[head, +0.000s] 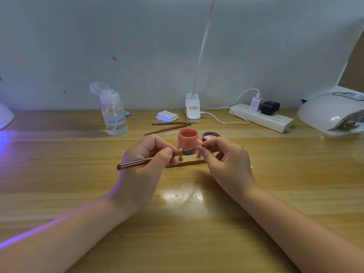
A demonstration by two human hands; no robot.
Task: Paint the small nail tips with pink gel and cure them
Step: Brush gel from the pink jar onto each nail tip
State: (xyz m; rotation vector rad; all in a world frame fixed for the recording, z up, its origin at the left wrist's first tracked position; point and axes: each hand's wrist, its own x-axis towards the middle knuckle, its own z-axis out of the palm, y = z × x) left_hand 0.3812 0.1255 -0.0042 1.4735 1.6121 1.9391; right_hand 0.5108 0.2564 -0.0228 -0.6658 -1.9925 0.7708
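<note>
My left hand (pixel 149 154) grips a brown gel brush (pixel 137 162) like a pen, its dark bristle end reaching right to a small pink nail tip (pixel 199 143). My right hand (pixel 222 156) pinches that nail tip between thumb and fingers. Just behind the hands stands an open jar of pink gel (pixel 187 139), with its dark lid (pixel 211 136) lying to the right. Below the brush lies a wooden holder strip (pixel 187 162) carrying small metal stands, partly hidden by both hands.
A white curing lamp (pixel 331 113) sits at the far right, another glows purple at the left edge (pixel 6 117). A clear pump bottle (pixel 113 113), two spare brushes (pixel 169 126), white pads (pixel 167 116), a desk lamp base (pixel 192 107) and a power strip (pixel 262 117) line the back.
</note>
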